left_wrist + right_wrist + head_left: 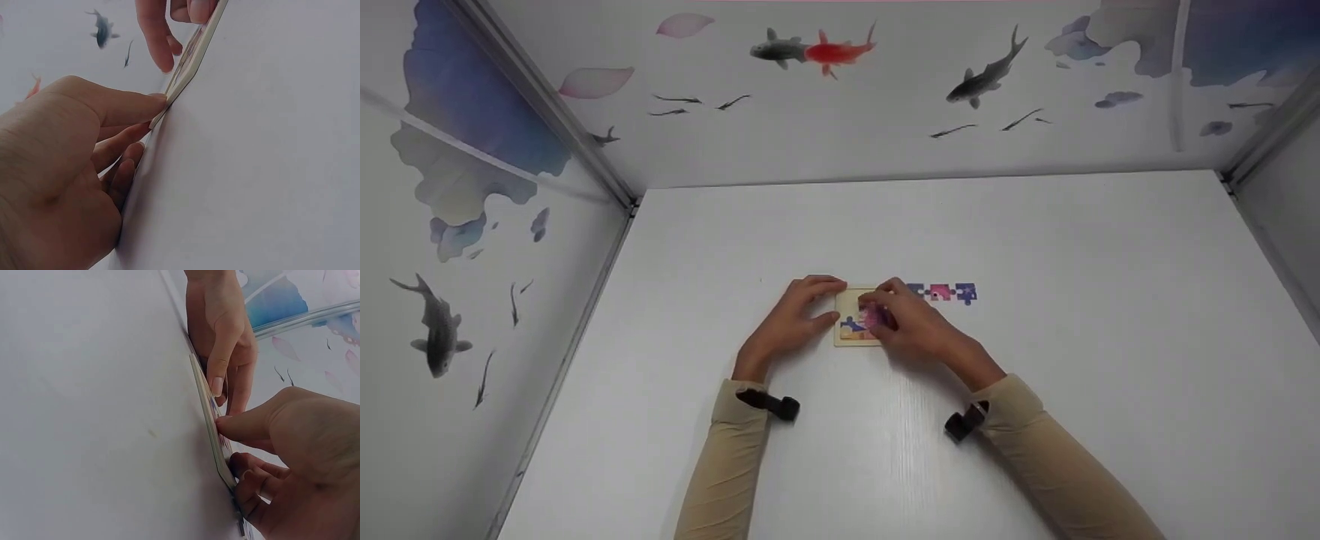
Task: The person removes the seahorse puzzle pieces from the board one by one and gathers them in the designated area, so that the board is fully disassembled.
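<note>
A small jigsaw board (848,302) with a pale raised rim lies on the white table, partly filled with blue, pink and orange pieces. My left hand (793,319) holds its left side, thumb at the lower left edge and fingers near the top left corner. Over the right part of the board, my right hand (916,322) pinches a pink-purple puzzle piece (871,313) between thumb and fingers. Whether that piece is seated or raised is hard to tell. In the right wrist view the board (206,408) appears edge-on, with the right thumb touching its picture side.
Right of the board, a row of loose puzzle pieces (940,292) lies on the table (840,450); the right hand partly covers its left end. White panels printed with fish (840,52) stand behind and at the left.
</note>
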`<state>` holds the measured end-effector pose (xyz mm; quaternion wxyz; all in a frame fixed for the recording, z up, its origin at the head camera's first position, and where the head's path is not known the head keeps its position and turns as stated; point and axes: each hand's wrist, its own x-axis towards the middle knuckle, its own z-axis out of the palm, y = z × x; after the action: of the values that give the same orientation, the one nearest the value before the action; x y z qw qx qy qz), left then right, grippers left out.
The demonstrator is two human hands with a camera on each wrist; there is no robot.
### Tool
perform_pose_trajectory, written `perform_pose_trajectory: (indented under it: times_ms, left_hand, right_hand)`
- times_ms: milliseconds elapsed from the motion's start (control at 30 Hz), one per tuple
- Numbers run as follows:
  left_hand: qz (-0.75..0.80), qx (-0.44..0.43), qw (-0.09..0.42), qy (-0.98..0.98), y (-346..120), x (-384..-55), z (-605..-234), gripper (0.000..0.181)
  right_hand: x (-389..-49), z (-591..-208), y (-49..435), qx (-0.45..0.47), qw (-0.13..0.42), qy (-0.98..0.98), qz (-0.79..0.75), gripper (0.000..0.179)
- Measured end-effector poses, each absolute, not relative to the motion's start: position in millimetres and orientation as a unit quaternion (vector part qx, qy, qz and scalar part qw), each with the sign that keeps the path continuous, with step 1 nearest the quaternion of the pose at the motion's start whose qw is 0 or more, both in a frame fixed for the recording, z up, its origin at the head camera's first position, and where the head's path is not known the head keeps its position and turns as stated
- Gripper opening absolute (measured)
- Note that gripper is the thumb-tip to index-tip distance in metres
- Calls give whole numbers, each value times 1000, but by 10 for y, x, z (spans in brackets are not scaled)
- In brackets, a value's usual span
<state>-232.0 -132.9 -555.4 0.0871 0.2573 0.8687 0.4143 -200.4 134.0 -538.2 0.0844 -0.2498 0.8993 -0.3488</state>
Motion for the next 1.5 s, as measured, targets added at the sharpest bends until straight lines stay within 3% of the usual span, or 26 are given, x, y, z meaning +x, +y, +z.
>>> perform_pose_trajectory:
  times_ms: [233, 567, 1500]
  left_hand:
    - [410, 258, 86, 871, -1328, -2313, -5556, 48]
    - [419, 254, 84, 868, -1311, -2314, -5534, 47]
    - [412, 257, 82, 870, -1317, -2306, -5537, 48]
  right_hand:
    - [-2000, -5374, 1336, -250, 96, 901, -341, 54]
    - [-2010, -5382, 1336, -261, 80, 901, -337, 44]
    - [-2020, -5420, 1339, -248, 67, 911, -321, 41]
